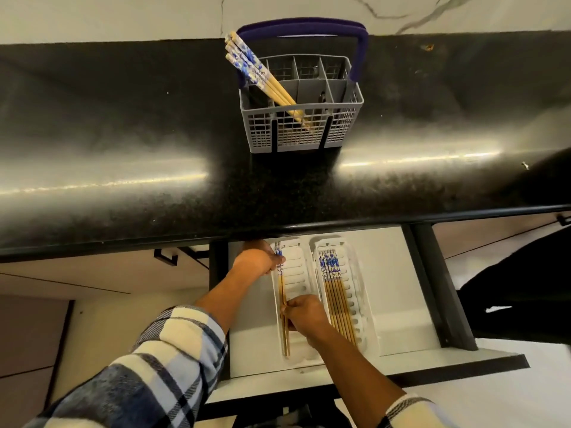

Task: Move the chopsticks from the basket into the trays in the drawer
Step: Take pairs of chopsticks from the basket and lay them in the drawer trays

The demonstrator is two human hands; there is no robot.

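A grey cutlery basket (346,118) with a purple handle stands on the black counter and holds several blue-and-white-topped bamboo chopsticks (262,75) leaning to the left. Below, the open drawer (401,288) has two white trays. The right tray (366,310) holds several chopsticks (336,291) laid in a row. A few chopsticks (281,291) lie along the left side of the left tray (301,273). My left hand (258,257) pinches their patterned ends at the far end. My right hand (304,315) pinches their bamboo shafts nearer to me.
The glossy black counter (123,149) overhangs the back of the drawer. The drawer's dark side rail (438,288) runs on the right. A dark shape (525,288) lies at the right edge. Cabinet fronts are on the left.
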